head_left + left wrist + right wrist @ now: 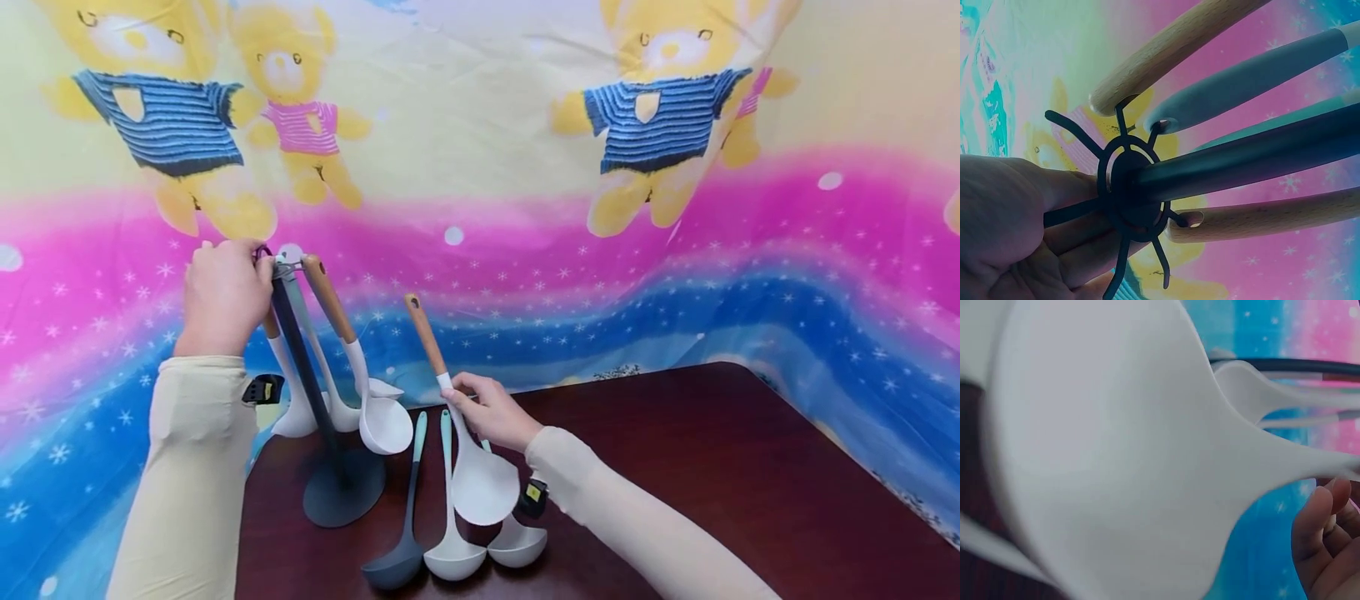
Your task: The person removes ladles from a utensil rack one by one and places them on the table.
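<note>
Over the ladles (pixel 455 567), your right hand (pixel 491 412), fingers clamped, holds the white utensil (pixel 486 492) below its wooden handle (pixel 427 335); probably light, stiff, slick: grip there or higher. Farther left, your left hand (pixel 225 292) clasps the rack (pixel 306 367) up top.

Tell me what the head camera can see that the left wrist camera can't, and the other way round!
Only the head view shows the right grip holding a white utensil, the table with three ladles lying on it, and the round base of the stand.

Only the left wrist view shows the hook ring from underneath.

Both show the left grip at the stand's top, hanging wooden handles, and the patterned cloth.
</note>
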`<state>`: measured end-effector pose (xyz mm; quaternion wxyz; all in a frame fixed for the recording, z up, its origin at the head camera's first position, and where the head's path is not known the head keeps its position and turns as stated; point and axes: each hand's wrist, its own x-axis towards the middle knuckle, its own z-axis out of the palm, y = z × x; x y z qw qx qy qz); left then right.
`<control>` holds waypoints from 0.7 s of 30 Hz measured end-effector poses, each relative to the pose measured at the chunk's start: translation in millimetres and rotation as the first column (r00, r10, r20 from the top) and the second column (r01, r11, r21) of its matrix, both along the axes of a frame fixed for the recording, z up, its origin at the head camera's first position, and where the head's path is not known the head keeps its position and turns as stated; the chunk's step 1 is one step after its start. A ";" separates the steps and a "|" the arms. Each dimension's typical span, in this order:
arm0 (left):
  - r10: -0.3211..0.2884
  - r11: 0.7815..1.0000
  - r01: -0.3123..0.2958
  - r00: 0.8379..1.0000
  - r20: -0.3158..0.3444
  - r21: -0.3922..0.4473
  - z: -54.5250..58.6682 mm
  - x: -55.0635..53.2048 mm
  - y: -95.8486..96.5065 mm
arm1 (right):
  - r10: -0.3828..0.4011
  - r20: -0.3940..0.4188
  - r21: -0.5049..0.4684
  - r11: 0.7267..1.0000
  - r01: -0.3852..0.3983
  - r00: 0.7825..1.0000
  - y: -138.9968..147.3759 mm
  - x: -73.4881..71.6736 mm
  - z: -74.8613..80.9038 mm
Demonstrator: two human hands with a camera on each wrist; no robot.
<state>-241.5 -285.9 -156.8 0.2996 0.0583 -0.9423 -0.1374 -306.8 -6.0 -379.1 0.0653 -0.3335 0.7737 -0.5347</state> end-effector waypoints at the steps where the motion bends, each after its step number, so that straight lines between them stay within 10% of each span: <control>1: -0.002 1.000 0.002 1.000 -0.003 0.001 0.0 -0.2 0.5 | -0.008 -0.013 0.016 1.000 0.008 1.000 5.1 -1.9 -1.9; 21: -0.004 0.999 0.005 1.000 -0.021 0.040 -5.2 -0.9 0.2 | -0.127 -0.023 0.228 0.965 0.128 0.992 70.0 -27.3 -25.9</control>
